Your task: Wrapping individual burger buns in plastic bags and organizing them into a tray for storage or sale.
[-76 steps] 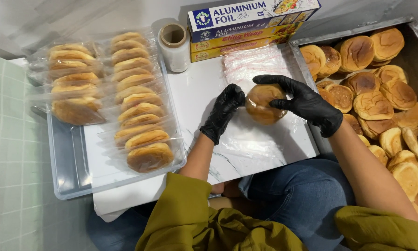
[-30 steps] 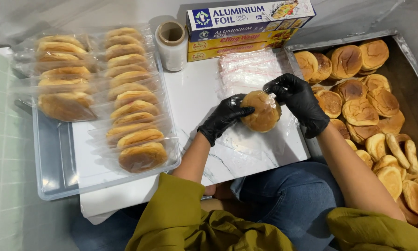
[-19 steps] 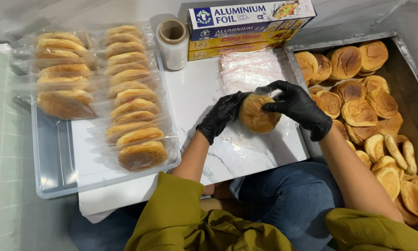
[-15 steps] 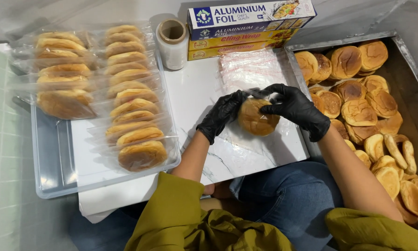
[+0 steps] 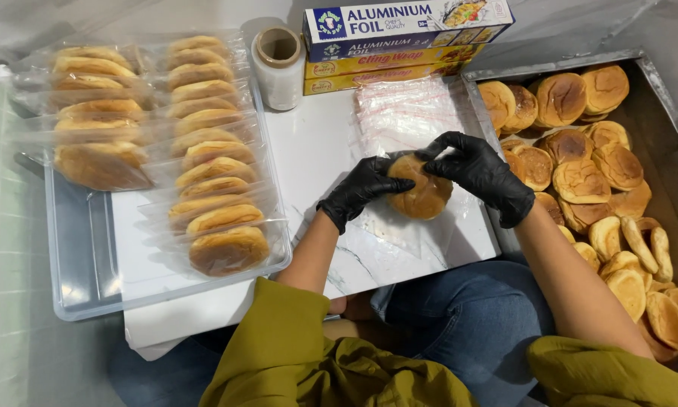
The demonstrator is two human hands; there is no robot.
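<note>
Head view looks down on a white marble-patterned table [image 5: 316,158]. Both black-gloved hands grip one round bun [image 5: 423,197] near the picture's centre, over a clear plastic sheet [image 5: 407,234] spread on the table. At the bun's 9 o'clock, the left hand [image 5: 361,188] pinches its edge; the right hand [image 5: 478,172] grasps it from 1 o'clock, fingers curled over the top. Toward 9 o'clock a clear tray [image 5: 82,256] carries two rows of wrapped buns [image 5: 211,188]. At 12 o'clock stand a roll of clear film [image 5: 278,68] and stacked wrap boxes [image 5: 399,38]. At 3 o'clock a metal tray [image 5: 655,83] is heaped with unwrapped buns [image 5: 595,173].
</note>
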